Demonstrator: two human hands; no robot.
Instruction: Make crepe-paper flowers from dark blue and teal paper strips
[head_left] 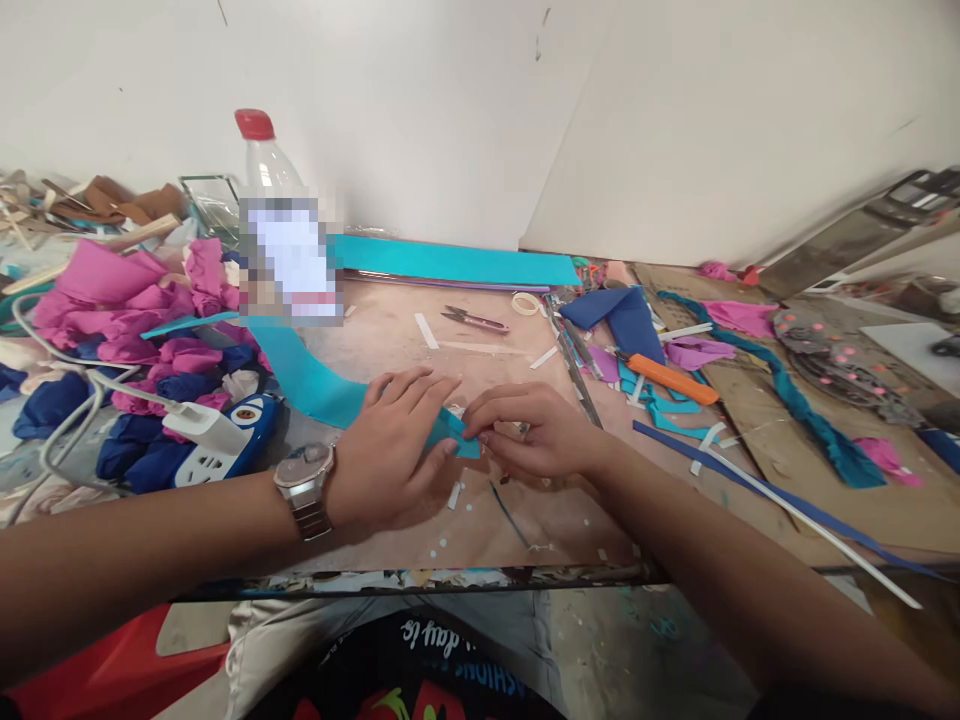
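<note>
A long turquoise strip (322,385) curves over the table from the pink and blue bundles at the left to its near end between my hands. My left hand (397,440), with a watch on the wrist, lies flat on the strip with its fingers spread. Pinched at the strip's right end are the fingertips of my right hand (536,430). Small snippers (476,320) lie on the table beyond my hands, with a roll of tape (525,304) to their right. White paper slips are scattered around.
At the left are a power strip (225,445) with cables, a bottle (271,165) and a blurred phone (296,255). Turquoise sheets (465,264) lie along the wall. An orange cutter (667,378), fabric scraps and cardboard (772,440) cover the right side.
</note>
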